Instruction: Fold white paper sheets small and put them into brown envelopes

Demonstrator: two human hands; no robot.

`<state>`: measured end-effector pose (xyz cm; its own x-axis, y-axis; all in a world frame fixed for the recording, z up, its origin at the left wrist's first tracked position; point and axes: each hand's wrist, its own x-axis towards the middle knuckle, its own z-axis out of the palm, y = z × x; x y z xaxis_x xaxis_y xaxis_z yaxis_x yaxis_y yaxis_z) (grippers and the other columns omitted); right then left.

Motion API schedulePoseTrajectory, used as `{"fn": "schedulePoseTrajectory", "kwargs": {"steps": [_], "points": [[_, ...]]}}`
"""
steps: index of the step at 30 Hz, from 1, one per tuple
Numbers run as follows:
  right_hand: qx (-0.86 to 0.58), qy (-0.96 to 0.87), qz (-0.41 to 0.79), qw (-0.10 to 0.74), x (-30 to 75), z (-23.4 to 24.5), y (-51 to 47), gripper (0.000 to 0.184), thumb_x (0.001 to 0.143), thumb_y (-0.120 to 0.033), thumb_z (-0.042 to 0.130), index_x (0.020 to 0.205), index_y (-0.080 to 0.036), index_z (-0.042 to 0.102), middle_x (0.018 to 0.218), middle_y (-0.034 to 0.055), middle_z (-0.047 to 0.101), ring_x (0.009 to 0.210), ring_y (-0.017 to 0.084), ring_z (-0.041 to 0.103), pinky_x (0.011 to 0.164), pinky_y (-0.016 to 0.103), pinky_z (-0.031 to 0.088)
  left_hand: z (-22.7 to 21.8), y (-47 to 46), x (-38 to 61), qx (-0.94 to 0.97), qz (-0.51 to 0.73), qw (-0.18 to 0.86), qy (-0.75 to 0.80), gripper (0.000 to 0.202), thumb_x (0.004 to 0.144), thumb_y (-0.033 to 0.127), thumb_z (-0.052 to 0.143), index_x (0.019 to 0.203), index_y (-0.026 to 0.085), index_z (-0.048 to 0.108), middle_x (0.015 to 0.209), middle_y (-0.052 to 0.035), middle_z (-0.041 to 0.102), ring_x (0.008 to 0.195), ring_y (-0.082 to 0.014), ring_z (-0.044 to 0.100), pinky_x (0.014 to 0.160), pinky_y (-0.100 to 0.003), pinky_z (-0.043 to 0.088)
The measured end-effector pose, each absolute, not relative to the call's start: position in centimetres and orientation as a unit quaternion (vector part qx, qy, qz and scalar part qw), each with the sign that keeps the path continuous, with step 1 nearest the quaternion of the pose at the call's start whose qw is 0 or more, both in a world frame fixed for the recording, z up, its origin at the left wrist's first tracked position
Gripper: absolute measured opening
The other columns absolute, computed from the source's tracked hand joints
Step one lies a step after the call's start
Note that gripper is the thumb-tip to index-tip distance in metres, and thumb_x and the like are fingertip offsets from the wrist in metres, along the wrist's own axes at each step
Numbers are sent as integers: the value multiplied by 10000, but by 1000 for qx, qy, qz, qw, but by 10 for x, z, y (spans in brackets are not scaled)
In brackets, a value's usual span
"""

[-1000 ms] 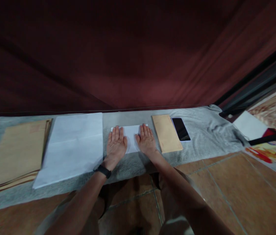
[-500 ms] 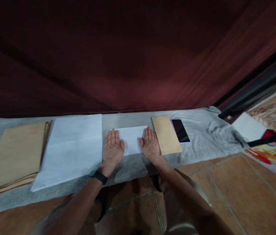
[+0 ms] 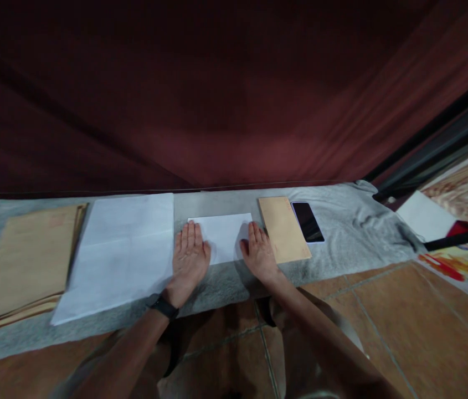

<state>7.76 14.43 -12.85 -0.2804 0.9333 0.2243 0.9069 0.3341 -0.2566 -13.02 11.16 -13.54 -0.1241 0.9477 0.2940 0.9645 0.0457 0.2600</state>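
A small white sheet of paper [image 3: 226,235], perhaps folded, lies flat on the grey cloth [image 3: 209,291] in front of me. Over its left end my left hand [image 3: 191,254] rests palm down, fingers straight, a dark band on the wrist. At the paper's right end is my right hand [image 3: 259,252], palm down with the thumb apart from the fingers. Just right of it lies a brown envelope [image 3: 286,230], close to the fingers. Left of my left hand is a stack of large white paper sheets [image 3: 123,249].
A dark phone [image 3: 307,221] lies beside the envelope. Large brown envelopes [image 3: 30,255] are piled at the far left. A dark red curtain [image 3: 217,111] hangs behind the cloth-covered surface. Black bars and a colourful printed sheet [image 3: 466,266] are at the right, above a tiled floor [image 3: 404,310].
My right hand has shifted slightly to the right and toward me, uncovering more of the white paper's right end. My left hand has hardly moved.
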Motion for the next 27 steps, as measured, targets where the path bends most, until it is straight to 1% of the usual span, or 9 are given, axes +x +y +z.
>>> {"fn": "schedulePoseTrajectory", "kwargs": {"steps": [3,6,8,11,14,17,19,23,27], "points": [[-586,-791,62,165,81,-122,152,585,1012,-269,397,1524,13,384,1465,252,537,1313,340,522,1108,487,409,-130,110,-128,-692,-194,18,-696,647,968,254,317,1561,-3,296,1649,-217,264,1563,-301,172,1270,-532,197],[-600,-778,79,168,84,-118,158,584,1004,-252,385,1522,17,382,1374,254,595,1243,333,566,1069,458,453,-125,106,-121,-730,-183,3,-658,643,980,265,316,1583,48,268,1658,-174,275,1567,-271,164,1268,-503,227],[-609,-768,84,178,84,-117,159,581,999,-249,382,1527,-7,385,1327,244,614,1207,329,585,1039,452,480,-124,104,-114,-753,-176,-3,-634,629,999,299,316,1582,65,280,1661,-162,278,1567,-266,165,1264,-492,244],[-622,-756,85,185,83,-115,159,556,997,-254,392,1509,-40,417,1273,232,636,1156,318,621,998,439,507,-123,101,-106,-775,-161,-8,-610,612,1022,384,328,1565,101,339,1656,-147,303,1562,-277,194,1265,-507,230],[-645,-743,87,160,83,-109,159,507,1002,-279,413,1454,-58,478,1229,226,661,1077,299,671,932,389,528,-123,101,-103,-780,-143,-12,-609,627,1021,471,350,1544,127,390,1637,-144,351,1551,-290,233,1263,-526,217],[-667,-727,98,128,84,-102,161,422,999,-284,440,1357,-97,561,1157,193,703,975,278,712,856,351,533,-124,102,-102,-779,-134,-9,-612,649,1012,503,371,1537,123,404,1627,-153,368,1547,-300,246,1262,-527,213],[-670,-721,121,124,86,-98,163,349,993,-283,459,1266,-133,616,1105,160,730,948,266,719,819,332,526,-123,101,-102,-779,-130,-5,-613,650,1011,504,372,1533,117,411,1627,-154,367,1544,-305,251,1261,-527,213],[-660,-704,216,149,89,-99,169,254,976,-304,481,1069,-193,689,930,76,756,854,223,711,712,282,492,-121,100,-102,-781,-129,1,-611,651,1014,498,366,1531,105,409,1632,-156,354,1545,-307,248,1261,-528,208],[-644,-670,312,200,91,-104,176,184,898,-251,530,909,-197,705,750,7,702,694,166,648,596,231,427,-122,100,-101,-780,-134,6,-612,663,1011,508,374,1535,102,397,1633,-157,352,1548,-305,240,1264,-525,197]]}}
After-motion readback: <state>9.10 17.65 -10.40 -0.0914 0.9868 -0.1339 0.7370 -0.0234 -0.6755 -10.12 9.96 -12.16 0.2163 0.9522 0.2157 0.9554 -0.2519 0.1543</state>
